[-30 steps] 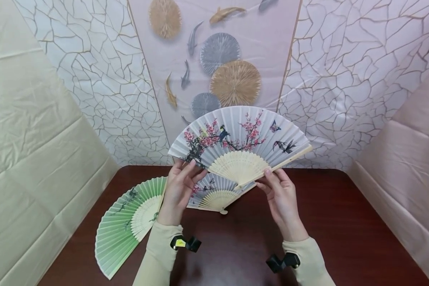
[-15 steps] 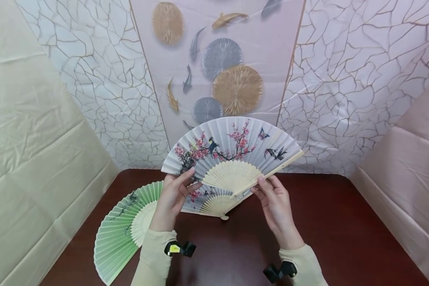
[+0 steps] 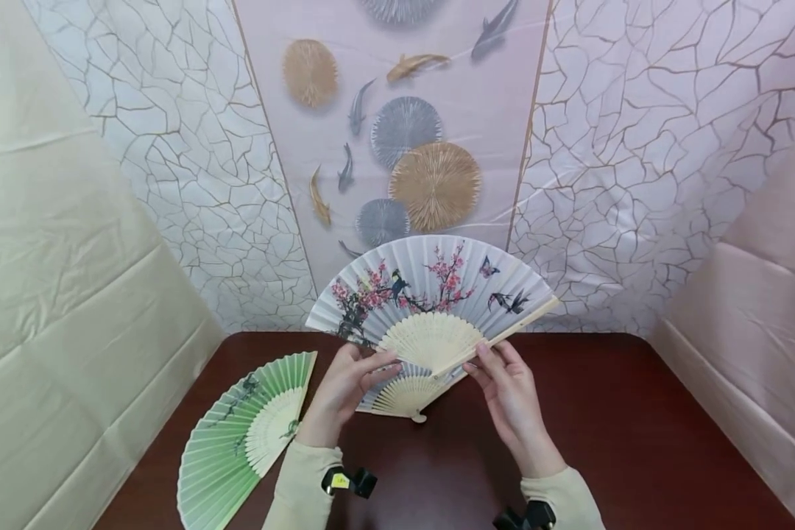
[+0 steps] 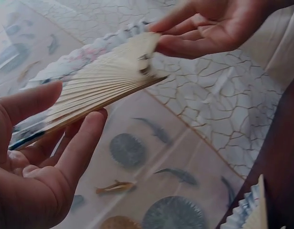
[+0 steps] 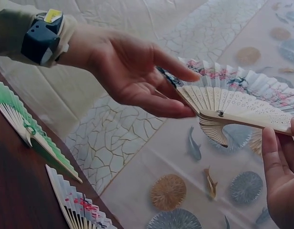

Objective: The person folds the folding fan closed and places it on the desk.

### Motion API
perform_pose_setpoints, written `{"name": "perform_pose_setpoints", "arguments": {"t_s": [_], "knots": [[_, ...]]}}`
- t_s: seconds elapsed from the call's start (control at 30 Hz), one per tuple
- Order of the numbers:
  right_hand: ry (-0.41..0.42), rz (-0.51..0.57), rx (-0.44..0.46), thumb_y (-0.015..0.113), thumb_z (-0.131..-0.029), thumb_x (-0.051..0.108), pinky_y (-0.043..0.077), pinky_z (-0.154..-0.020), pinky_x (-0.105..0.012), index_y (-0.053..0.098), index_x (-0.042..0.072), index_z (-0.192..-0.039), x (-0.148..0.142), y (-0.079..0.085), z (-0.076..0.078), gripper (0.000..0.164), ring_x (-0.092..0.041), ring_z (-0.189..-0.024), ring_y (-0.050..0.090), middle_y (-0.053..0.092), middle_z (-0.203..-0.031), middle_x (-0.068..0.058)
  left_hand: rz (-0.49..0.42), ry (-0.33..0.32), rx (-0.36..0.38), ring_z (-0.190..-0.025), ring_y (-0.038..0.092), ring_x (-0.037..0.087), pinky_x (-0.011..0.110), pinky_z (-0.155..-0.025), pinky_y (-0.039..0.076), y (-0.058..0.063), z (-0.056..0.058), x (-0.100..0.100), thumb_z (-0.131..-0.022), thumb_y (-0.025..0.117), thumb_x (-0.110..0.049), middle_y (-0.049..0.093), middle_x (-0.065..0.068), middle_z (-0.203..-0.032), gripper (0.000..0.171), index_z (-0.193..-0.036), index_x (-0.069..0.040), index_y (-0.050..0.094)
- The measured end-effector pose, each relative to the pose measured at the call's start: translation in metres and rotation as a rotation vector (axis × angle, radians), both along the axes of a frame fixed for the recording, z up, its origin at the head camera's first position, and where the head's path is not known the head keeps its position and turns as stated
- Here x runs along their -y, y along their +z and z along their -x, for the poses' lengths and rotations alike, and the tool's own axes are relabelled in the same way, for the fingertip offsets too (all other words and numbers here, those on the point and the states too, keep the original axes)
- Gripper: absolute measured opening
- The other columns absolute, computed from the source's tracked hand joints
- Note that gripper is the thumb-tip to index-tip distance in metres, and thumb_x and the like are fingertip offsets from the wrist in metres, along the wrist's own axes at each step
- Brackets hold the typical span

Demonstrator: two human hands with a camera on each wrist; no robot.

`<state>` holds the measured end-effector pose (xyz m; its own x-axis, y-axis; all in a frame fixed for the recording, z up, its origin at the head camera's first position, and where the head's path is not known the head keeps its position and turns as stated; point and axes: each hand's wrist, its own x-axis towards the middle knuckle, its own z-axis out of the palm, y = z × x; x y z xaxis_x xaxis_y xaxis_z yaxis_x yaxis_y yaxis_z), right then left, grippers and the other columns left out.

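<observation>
A white folding fan [image 3: 430,294] with pink blossoms, birds and a butterfly is spread wide above the table, its pale ribs [image 4: 99,86] meeting at a pivot. My right hand [image 3: 513,401] pinches its right guard stick between thumb and fingers. At the fan's left edge is my left hand [image 3: 344,390], thumb over and fingers under it, as the left wrist view shows. Below and behind the held fan lies a second blossom fan [image 3: 404,394], spread on the table and partly hidden. To the left, a green folding fan [image 3: 245,434] lies spread, near my left wrist.
The dark red-brown table [image 3: 623,427] extends to the right of my hands. Behind it hangs a cloth backdrop [image 3: 589,221] with a crackle pattern and a koi panel [image 3: 490,147]. Pale cloths flank both sides. Each wrist wears a small black camera [image 3: 351,482].
The held fan stays spread and sits lower in the head view, as does the whole scene. My left hand has shifted along the fan's left edge towards the pivot. The right hand keeps its grip.
</observation>
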<state>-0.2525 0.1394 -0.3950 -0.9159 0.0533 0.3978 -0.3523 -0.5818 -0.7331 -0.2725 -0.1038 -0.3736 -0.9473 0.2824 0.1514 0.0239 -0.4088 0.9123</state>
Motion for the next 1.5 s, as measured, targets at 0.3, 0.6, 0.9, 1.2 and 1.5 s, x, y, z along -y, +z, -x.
{"name": "perform_pose_setpoints", "arguments": {"t_s": [0.3, 0.6, 0.9, 1.2, 1.5], "knots": [[0.019, 0.003, 0.003, 0.054, -0.104, 0.005, 0.058, -0.087, -0.029, 0.066, 0.012, -0.113, 0.023, -0.002, 0.000, 0.016, -0.012, -0.093, 0.068, 0.070, -0.099, 0.000, 0.053, 0.009, 0.001, -0.097, 0.069, 0.018, 0.039, -0.097, 0.055, -0.001, -0.001, -0.005, -0.091, 0.066, 0.006, 0.068, 0.012, -0.106, 0.031, -0.120, 0.010, 0.057], [-0.118, -0.167, 0.005, 0.058, -0.103, 0.006, 0.056, -0.095, -0.035, 0.064, 0.006, -0.115, 0.018, 0.004, -0.004, 0.014, -0.014, -0.098, 0.071, 0.074, -0.104, -0.001, 0.087, 0.041, -0.029, -0.097, 0.069, 0.019, 0.037, -0.096, 0.055, -0.011, -0.003, -0.021, -0.090, 0.071, 0.001, 0.071, 0.005, -0.102, 0.028, -0.117, -0.001, 0.064], [-0.020, -0.116, 0.019, 0.058, -0.103, 0.009, 0.060, -0.087, -0.037, 0.064, 0.008, -0.112, 0.018, 0.007, 0.003, 0.011, -0.017, -0.094, 0.073, 0.074, -0.104, -0.004, 0.076, 0.090, -0.058, -0.092, 0.069, 0.017, 0.037, -0.093, 0.057, -0.007, 0.000, -0.019, -0.093, 0.067, 0.002, 0.069, 0.006, -0.102, 0.034, -0.127, 0.005, 0.059], [-0.061, -0.116, 0.000, 0.058, -0.103, 0.006, 0.060, -0.085, -0.037, 0.064, 0.005, -0.110, 0.017, 0.001, 0.003, 0.010, -0.016, -0.089, 0.073, 0.075, -0.099, -0.005, 0.020, 0.068, -0.061, -0.089, 0.069, 0.015, 0.036, -0.091, 0.058, -0.007, 0.000, -0.018, -0.096, 0.061, 0.005, 0.067, 0.006, -0.097, 0.023, -0.119, 0.004, 0.061], [-0.018, -0.120, 0.016, 0.056, -0.103, 0.007, 0.060, -0.085, -0.035, 0.062, 0.006, -0.116, 0.019, 0.006, 0.003, 0.013, -0.016, -0.091, 0.073, 0.075, -0.102, -0.005, -0.011, 0.059, -0.092, -0.093, 0.068, 0.017, 0.036, -0.089, 0.059, -0.004, 0.002, -0.014, -0.097, 0.061, 0.001, 0.067, 0.007, -0.105, 0.033, -0.129, 0.004, 0.057]]}}
